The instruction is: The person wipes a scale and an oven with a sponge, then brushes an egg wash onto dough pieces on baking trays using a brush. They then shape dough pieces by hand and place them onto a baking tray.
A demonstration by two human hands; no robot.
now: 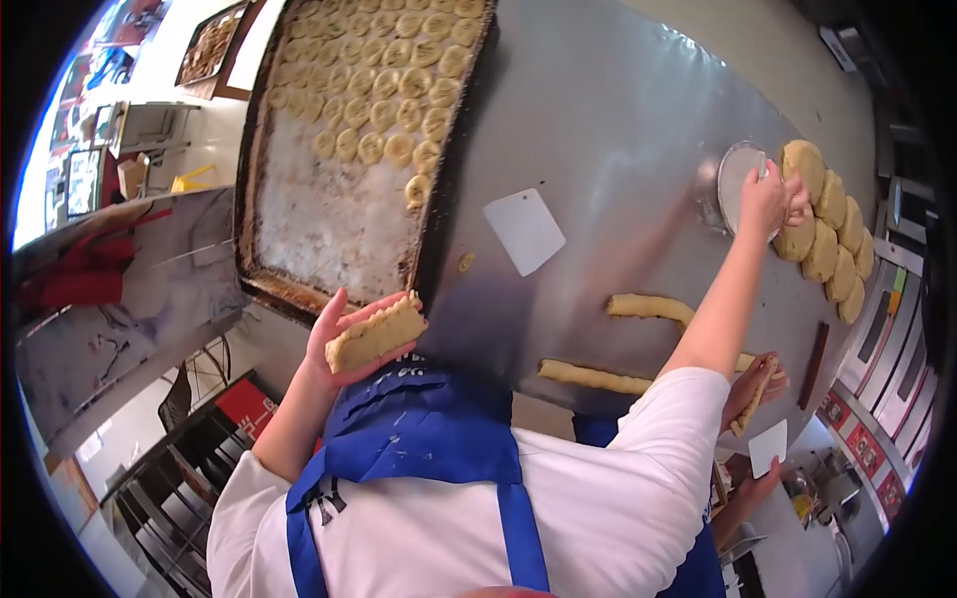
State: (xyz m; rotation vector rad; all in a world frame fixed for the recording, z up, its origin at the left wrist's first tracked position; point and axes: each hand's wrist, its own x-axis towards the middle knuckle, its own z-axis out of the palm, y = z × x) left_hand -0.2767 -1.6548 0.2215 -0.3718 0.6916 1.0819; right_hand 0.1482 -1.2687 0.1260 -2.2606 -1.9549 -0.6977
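My left hand (325,349) is palm up near the tray's front corner. A short sliced roll of dough (374,335) lies across its palm and fingers. My right hand (766,199) reaches far to the right, over a round metal bowl (736,184) with pale contents. Its fingers are curled at the bowl's edge, and what they pinch, if anything, is hidden. Stacked dough pieces (819,254) sit just beyond that hand. Long dough rolls (595,377) lie on the metal table (588,130) below my right arm. A white scraper (525,231) rests flat between both hands.
A large baking tray (334,214) at left carries rows of round dough pieces (384,82). A co-worker's hands at lower right hold a dough strip (755,397) and a white scraper (768,448). A dark narrow bar (813,365) lies by the table's right edge.
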